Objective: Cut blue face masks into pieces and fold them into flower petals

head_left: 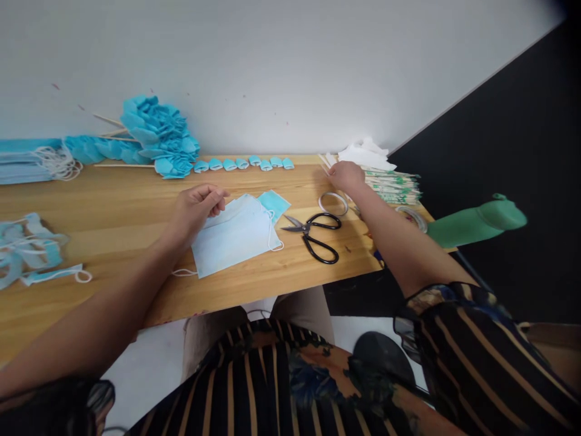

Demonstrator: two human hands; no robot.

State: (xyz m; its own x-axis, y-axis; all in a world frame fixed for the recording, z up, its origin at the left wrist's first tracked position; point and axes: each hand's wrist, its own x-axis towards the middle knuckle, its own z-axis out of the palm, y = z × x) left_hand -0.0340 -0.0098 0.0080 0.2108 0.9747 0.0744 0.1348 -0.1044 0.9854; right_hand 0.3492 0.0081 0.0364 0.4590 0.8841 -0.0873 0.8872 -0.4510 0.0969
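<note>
My left hand point(203, 202) is over the near-left part of the table, its fingers curled with the thumb across them, and nothing shows in it. Beneath and beside it lies a pale blue face mask point(240, 233) with white ear loops. A smaller bright blue piece point(275, 204) sticks out from behind the mask. At the back right, my right hand point(347, 177) pinches the white end of a paper-wrapped stick point(325, 162); its fingertips are partly hidden. Several more green-and-white wrapped sticks point(393, 186) lie beside it. Black-handled scissors point(311, 229) rest with blades parted.
Along the wall lie stacked masks point(27, 160), blue flowers on sticks point(158, 133) and a row of small blue folded pieces point(242, 164). Mask scraps point(34, 245) lie left. Tape rolls point(333, 203), white sheets point(367, 154) and a green bottle point(476, 223) are right.
</note>
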